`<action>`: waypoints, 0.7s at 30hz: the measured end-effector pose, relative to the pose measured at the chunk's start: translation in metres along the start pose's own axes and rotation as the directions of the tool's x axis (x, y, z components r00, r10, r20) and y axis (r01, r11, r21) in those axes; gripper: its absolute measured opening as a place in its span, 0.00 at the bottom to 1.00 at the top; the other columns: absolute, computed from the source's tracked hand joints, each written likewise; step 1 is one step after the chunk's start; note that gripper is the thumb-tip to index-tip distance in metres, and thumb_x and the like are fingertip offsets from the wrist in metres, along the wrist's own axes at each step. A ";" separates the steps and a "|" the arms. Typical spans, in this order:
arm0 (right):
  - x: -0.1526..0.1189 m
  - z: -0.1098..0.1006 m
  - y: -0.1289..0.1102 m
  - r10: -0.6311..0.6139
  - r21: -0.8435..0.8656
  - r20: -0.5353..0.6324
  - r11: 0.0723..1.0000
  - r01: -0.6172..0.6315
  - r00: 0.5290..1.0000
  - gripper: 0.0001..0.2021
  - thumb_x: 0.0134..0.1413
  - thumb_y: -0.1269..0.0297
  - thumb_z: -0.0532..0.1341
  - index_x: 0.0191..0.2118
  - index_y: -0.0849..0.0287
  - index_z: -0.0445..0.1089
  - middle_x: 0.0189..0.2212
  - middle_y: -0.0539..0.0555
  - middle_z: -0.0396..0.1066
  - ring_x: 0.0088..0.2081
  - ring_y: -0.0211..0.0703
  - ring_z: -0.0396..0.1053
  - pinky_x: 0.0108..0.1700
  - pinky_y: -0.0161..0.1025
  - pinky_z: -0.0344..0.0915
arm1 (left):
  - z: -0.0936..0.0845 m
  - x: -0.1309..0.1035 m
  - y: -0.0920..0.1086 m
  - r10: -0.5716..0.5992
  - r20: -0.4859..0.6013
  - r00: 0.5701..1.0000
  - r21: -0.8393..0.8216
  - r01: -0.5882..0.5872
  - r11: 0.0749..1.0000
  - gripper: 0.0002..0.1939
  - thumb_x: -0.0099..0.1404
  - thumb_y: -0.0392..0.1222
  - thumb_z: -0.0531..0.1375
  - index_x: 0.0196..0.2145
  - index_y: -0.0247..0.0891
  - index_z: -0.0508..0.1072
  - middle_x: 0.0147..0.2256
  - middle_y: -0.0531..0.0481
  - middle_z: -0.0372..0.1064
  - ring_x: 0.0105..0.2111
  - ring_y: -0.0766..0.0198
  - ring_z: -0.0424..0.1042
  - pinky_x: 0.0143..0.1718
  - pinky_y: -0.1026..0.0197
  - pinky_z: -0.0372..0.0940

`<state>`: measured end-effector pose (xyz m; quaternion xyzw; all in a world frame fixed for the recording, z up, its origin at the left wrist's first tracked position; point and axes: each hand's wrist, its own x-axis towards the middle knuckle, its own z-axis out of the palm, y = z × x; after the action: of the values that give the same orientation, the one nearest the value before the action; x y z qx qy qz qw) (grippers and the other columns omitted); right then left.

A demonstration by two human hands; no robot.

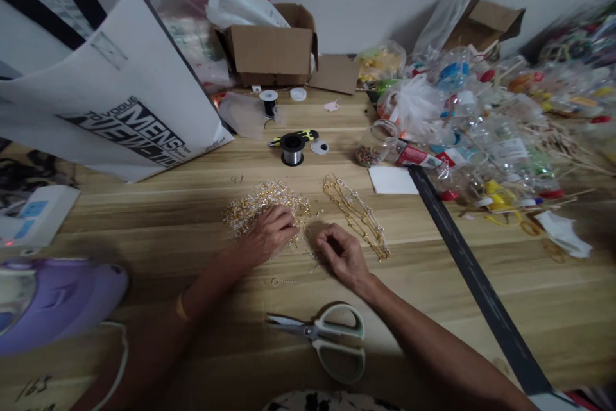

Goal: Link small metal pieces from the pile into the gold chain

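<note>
My left hand [273,231] rests on the near right side of a pile of small gold and silver rings and chain pieces [260,202]. Its fingers are bent together, and their tips are too small and dim to show what is between them. Just to the right, my right hand [341,256] is curled, thumb and forefinger pinched; whatever they grip cannot be made out. Beside it lie gold and silver chains [359,215], stretched out on the wood. A short silver chain with a ring [283,282] lies below the hands. Open-bladed scissors [310,331] with pale handles are nearest me.
Behind the pile stand a wire spool [292,151], a yellow-black cutter knife [308,134] and a dark thread spool [269,104]. Plastic bottles [510,148] crowd the right. A white bag [129,103] and purple iron [62,299] stand left. A dark strip [471,270] crosses the table.
</note>
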<state>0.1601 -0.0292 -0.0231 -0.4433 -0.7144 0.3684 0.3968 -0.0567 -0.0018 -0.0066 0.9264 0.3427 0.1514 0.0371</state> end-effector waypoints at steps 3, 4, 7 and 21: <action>0.000 0.000 0.000 -0.006 -0.004 0.000 1.000 0.006 1.000 0.07 0.57 0.65 0.55 0.29 0.59 0.65 0.26 0.51 0.65 0.29 0.38 0.62 0.31 0.35 0.59 | 0.004 -0.003 -0.002 0.017 -0.027 0.999 0.016 -0.017 1.000 0.09 0.66 0.34 0.53 0.33 0.38 0.72 0.33 0.46 0.66 0.43 0.57 0.60 0.45 0.54 0.59; 0.000 -0.001 0.000 -0.008 -0.006 0.003 1.000 0.008 1.000 0.07 0.57 0.65 0.55 0.30 0.59 0.65 0.26 0.51 0.65 0.29 0.39 0.62 0.31 0.35 0.59 | 0.004 -0.004 -0.003 0.027 -0.031 0.999 0.024 -0.026 0.999 0.09 0.66 0.34 0.53 0.33 0.38 0.72 0.33 0.46 0.66 0.43 0.57 0.61 0.45 0.54 0.60; 0.000 -0.001 0.000 -0.009 -0.007 0.011 1.000 0.009 1.000 0.07 0.57 0.65 0.55 0.30 0.58 0.65 0.26 0.51 0.65 0.29 0.39 0.62 0.31 0.35 0.59 | 0.002 -0.005 -0.002 0.042 -0.015 0.999 0.041 -0.041 0.998 0.09 0.66 0.34 0.52 0.33 0.37 0.72 0.33 0.46 0.67 0.42 0.58 0.61 0.45 0.54 0.59; -0.001 -0.001 -0.001 -0.010 0.002 0.005 1.000 0.010 1.000 0.06 0.57 0.67 0.55 0.30 0.59 0.65 0.26 0.50 0.64 0.28 0.38 0.61 0.31 0.35 0.58 | -0.005 0.010 0.000 -0.076 -0.021 0.997 -0.061 0.075 0.995 0.11 0.67 0.37 0.52 0.32 0.35 0.73 0.32 0.46 0.68 0.41 0.58 0.61 0.46 0.53 0.61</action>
<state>0.1607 -0.0307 -0.0222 -0.4385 -0.7171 0.3684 0.3972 -0.0508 0.0044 0.0006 0.9094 0.3732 0.1711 0.0668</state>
